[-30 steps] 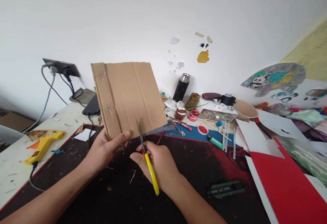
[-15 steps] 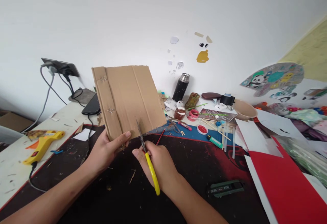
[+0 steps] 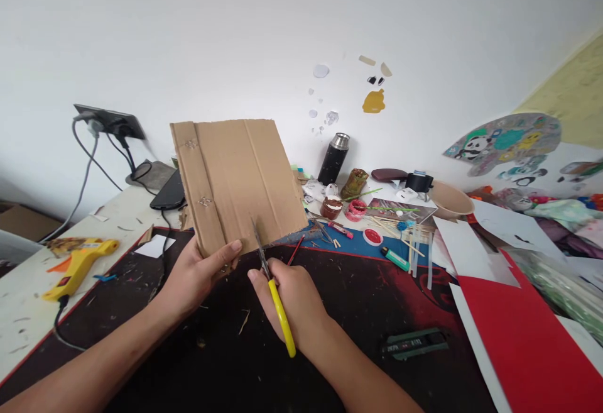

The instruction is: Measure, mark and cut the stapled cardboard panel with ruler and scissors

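A creased brown piece of cardboard (image 3: 240,180), with metal staples along its left strip, is held up above the desk mat. My left hand (image 3: 202,271) grips its lower left edge, thumb on the near face and fingers behind. Yellow-handled scissors (image 3: 277,312) are in my right hand (image 3: 294,300), whose fingers wrap round the handles. One scissor blade lies in front of the cardboard near the middle of its lower edge; the other blade is hidden behind it.
A yellow glue gun (image 3: 78,268) with its cord lies on the left. A green utility knife (image 3: 417,344) rests on the dark mat (image 3: 226,363). Behind stand a black thermos (image 3: 334,158) and paint jars (image 3: 331,207). Red paper (image 3: 513,331) covers the right side.
Hardly anything differs. The cardboard and both hands keep almost the same place, and the scissors still straddle the lower edge; the view has shifted very slightly.
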